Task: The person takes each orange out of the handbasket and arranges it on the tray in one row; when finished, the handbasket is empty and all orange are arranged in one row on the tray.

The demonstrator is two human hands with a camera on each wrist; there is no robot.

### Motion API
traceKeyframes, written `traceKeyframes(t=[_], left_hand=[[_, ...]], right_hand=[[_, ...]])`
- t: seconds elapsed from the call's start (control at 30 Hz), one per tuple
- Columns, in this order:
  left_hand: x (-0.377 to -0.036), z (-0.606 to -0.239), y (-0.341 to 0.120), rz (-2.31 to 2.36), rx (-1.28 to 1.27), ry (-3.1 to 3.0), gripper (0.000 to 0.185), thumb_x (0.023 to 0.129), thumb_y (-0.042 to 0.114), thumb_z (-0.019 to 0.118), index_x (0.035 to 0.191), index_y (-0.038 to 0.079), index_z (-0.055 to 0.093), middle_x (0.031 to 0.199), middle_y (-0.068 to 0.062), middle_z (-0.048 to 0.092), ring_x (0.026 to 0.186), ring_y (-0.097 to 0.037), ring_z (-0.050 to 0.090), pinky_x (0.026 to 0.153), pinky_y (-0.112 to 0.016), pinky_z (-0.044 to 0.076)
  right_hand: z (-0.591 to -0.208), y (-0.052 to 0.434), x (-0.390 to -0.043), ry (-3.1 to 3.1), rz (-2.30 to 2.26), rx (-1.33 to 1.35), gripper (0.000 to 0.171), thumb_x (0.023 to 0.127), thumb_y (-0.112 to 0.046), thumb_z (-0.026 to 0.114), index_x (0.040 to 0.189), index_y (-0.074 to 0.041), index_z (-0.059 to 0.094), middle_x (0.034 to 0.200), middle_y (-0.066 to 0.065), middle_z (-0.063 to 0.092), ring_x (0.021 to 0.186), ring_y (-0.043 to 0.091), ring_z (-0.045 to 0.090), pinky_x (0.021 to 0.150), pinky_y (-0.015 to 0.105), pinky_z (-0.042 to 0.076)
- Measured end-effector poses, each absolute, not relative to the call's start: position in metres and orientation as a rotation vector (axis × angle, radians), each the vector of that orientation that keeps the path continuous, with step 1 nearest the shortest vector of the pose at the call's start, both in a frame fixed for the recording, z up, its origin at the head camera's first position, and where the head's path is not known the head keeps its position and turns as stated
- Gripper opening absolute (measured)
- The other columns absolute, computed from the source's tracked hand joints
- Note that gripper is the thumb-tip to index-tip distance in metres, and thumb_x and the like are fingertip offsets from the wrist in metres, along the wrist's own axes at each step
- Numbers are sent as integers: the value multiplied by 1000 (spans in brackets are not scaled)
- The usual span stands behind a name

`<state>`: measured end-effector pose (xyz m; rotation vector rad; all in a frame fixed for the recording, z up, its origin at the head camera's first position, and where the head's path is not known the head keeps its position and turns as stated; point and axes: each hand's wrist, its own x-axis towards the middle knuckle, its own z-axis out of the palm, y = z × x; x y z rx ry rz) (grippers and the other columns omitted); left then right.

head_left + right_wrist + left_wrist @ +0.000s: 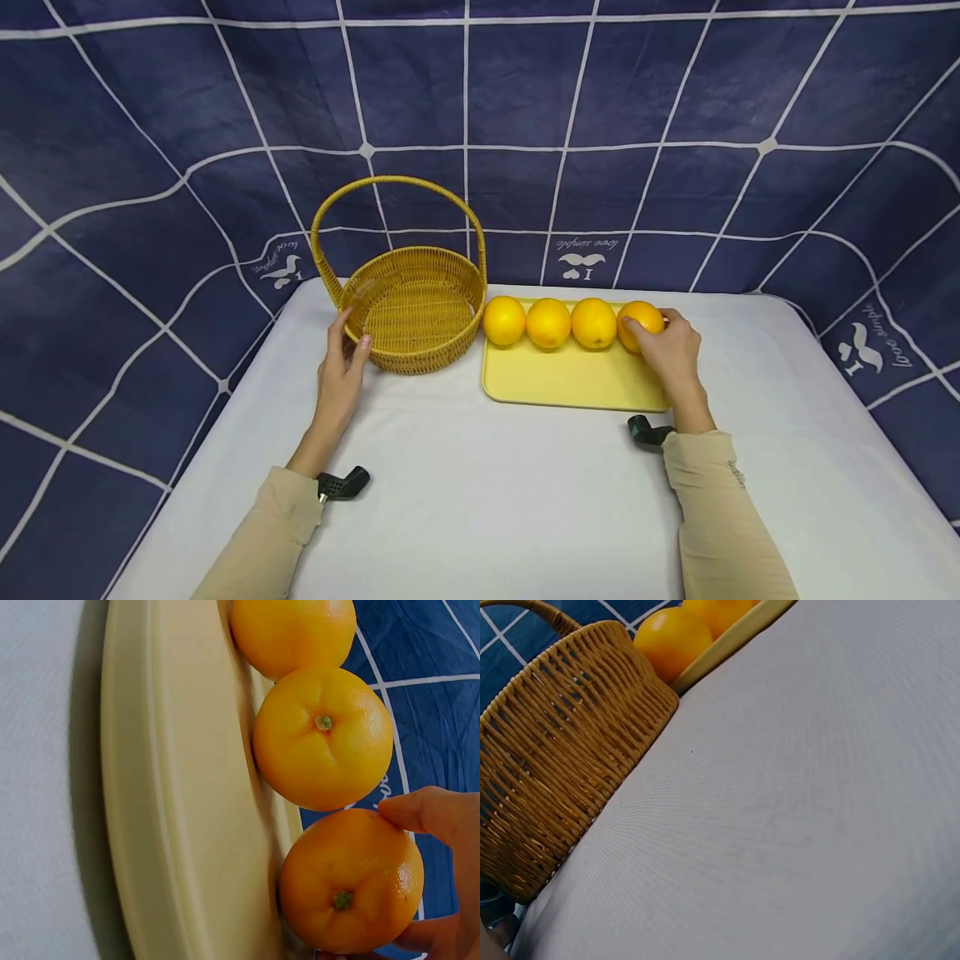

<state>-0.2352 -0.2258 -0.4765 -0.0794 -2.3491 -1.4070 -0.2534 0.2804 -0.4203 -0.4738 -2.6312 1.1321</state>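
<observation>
Nearest the person, two sleeved forearms reach forward over the white-covered table [480, 500], each with a black camera mount at the wrist.

The right hand [672, 348] lies over the right end of the yellow tray [570, 379], and its fingers and thumb curl around the rightmost orange [640, 321], grasping it from the near and right sides. The right wrist view shows a fingertip [420, 814] pressed to the top of that orange [351, 881], with its stem scar turned toward the camera; the orange is still down on the tray [180, 795], against its far rim.

The left hand [341, 371] is beside the wicker basket [408, 304], with its thumb and fingers pressed to the near left wall just below the rim; the fingers are only slightly bent, so it steadies the basket rather than clenching it. In the left wrist view the basket's woven wall [555, 750] fills the left side.

There are four oranges, set in one row whose long axis runs left to right along the tray's far edge, each touching the next. The leftmost orange [504, 320] sits just beside the basket's right wall. There is one tray, its long side parallel to the table's near edge, and one basket, upright and empty inside, its single handle arching across it.

Behind the table hangs a navy cloth [600, 125] with a white grid.
</observation>
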Motion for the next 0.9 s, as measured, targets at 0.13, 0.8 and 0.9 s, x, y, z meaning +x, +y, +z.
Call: traceKeyframes(t=[0.13, 0.8, 0.9], left_hand=[[-237, -478, -224, -1397, -85, -2329, 60, 111, 39, 54, 165, 35, 30, 169, -10, 37, 148, -39, 46, 122, -56, 40], [-236, -481, -203, -1158, -143, -2129, 51, 102, 29, 69, 148, 10, 60, 167, -5, 41, 156, -29, 36, 128, -54, 30], [-236, -480, -204, -1121, -186, -2063, 47, 101, 24, 70, 143, 6, 63, 163, -9, 48, 153, -30, 40, 127, -48, 32]], right_hand=[[-421, 282, -253, -2632, 1124, -463, 79, 96, -51, 66, 150, 4, 51, 146, 32, 56, 135, 51, 47, 115, 60, 40], [-418, 300, -225, -2641, 940, -217, 80, 98, -50, 66, 153, 4, 46, 157, 32, 43, 146, 54, 35, 123, 67, 26], [-415, 308, -213, -2669, 866, -111, 81, 99, -53, 66, 153, 4, 46, 158, 34, 42, 146, 56, 34, 121, 71, 26]])
